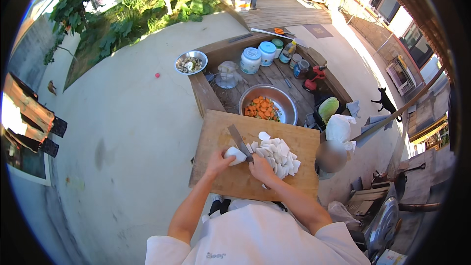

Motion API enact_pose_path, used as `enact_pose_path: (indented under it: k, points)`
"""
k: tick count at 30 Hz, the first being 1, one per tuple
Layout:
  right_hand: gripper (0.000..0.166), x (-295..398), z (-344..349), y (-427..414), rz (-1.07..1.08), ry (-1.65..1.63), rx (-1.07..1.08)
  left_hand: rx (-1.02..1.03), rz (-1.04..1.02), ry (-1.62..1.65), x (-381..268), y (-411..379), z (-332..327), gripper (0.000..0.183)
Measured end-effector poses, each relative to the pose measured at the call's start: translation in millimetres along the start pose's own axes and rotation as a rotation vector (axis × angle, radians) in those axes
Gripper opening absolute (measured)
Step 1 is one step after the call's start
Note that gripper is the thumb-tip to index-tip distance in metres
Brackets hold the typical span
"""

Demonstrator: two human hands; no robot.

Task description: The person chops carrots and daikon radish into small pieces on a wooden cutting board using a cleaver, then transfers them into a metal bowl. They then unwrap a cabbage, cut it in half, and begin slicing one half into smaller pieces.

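My left hand [218, 162] steadies a chunk of peeled white vegetable [235, 155], perhaps radish, on a wooden cutting board [217, 132]. In my right hand [262, 169] is a cleaver-like kitchen knife [237, 138], its blade beside the cut end of the chunk. Thin white slices [278, 152] lie in a loose heap to the right of the blade, and one small piece sits below my right hand. Just beyond the board stands a metal bowl [290, 105] with cut orange carrot [261, 106] and some green bits.
Jars [251, 60], a bottle [287, 52] and a red tool [312, 79] stand on a wooden surface past the bowl. A smaller metal bowl [200, 59] rests on its left corner. Right of the board are a cabbage [328, 108] and a white plastic bag [338, 129]. A black cat [385, 101] is farther right.
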State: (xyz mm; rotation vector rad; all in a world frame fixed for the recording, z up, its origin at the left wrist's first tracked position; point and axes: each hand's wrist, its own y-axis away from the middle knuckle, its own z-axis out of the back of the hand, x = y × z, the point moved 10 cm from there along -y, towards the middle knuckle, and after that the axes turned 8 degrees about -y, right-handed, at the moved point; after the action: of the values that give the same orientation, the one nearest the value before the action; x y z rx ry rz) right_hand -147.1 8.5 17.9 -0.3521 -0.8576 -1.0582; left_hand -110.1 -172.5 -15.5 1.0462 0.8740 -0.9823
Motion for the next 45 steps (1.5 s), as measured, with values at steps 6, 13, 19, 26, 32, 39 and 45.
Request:
enact_pose_path:
  k: [6, 13, 19, 26, 32, 39, 45]
  points:
    - [0.018, 23, 40, 33, 0.061, -0.067, -0.047, -0.19, -0.014, -0.012, 35, 20, -15, 0.061]
    - [0.016, 44, 45, 53, 0.007, 0.071, 0.158, -0.137, -0.058, 0.088, 11, 23, -19, 0.051]
    - [0.018, 13, 15, 35, -0.081, 0.131, 0.177, -0.262, -0.192, -0.134, -12, 38, -23, 0.065]
    - [0.018, -10, -2, 22, -0.045, 0.02, -0.015, -0.104, -0.185, -0.093, -12, 37, -24, 0.068]
    - [0.018, 6, 37, 54, -0.011, 0.005, 0.055, 0.026, -0.218, -0.04, 2, 32, -24, 0.067]
    - [0.017, 17, 38, 78, -0.087, 0.122, 0.209, 0.011, -0.076, 0.116, 7, 37, -28, 0.062]
    - [0.016, -2, -5, 34, -0.109, 0.132, 0.065, -0.012, -0.31, -0.14, -9, 39, -30, 0.05]
